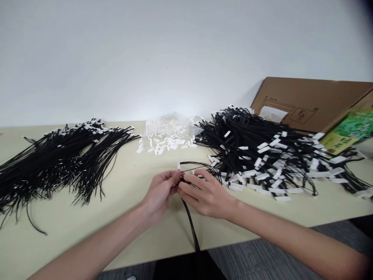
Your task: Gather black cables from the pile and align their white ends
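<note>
Over the middle of the table, both of my hands are closed close together around a black cable (190, 221). My left hand (160, 192) pinches it between thumb and forefinger, just below a white connector (178, 165). Curled in from the right, my right hand (208, 194) grips thin black wires of the same cable, and its fingertips nearly meet my left thumb. The lower part of the cable hangs over the table's front edge. What lies exactly between the fingertips is partly hidden.
Black cables with bare ends (62, 163) lie heaped at left. A larger pile of cables with white connectors (247, 144) fills the right. Small white housings (163, 144) lie beside a clear plastic bag (171, 124). A cardboard box (309, 101) and green-yellow packet (351, 130) stand back right.
</note>
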`<state>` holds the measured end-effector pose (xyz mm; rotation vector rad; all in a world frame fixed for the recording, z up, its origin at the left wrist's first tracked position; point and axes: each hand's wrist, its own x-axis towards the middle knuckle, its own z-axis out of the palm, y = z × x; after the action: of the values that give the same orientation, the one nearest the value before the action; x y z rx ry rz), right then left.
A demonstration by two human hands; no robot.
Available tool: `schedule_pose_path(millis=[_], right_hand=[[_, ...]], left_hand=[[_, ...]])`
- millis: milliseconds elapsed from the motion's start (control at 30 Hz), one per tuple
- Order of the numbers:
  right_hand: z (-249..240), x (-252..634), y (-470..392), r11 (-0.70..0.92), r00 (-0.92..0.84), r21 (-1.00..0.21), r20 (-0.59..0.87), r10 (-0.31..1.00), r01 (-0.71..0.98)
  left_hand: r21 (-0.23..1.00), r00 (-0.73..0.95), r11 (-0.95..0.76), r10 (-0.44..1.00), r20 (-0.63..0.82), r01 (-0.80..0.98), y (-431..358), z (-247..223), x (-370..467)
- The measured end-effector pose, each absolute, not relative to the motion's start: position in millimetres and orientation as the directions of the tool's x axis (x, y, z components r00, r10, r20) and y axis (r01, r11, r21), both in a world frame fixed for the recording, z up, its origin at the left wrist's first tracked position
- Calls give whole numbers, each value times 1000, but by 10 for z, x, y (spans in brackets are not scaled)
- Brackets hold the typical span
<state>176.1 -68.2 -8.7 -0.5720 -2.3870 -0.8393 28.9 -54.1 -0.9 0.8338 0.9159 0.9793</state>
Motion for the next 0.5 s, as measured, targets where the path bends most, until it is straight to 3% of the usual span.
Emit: schedule_pose_path(millis=[200, 500], right_hand=[[-65, 1789, -664, 742, -777, 401, 577, 251, 537], [-48, 1785, -627, 747, -836, 489, 525, 161, 451]], left_hand=[[893, 300, 336, 922, -246, -300, -540, 5, 287], [892, 337, 369, 901, -274, -260, -559, -2, 283]])
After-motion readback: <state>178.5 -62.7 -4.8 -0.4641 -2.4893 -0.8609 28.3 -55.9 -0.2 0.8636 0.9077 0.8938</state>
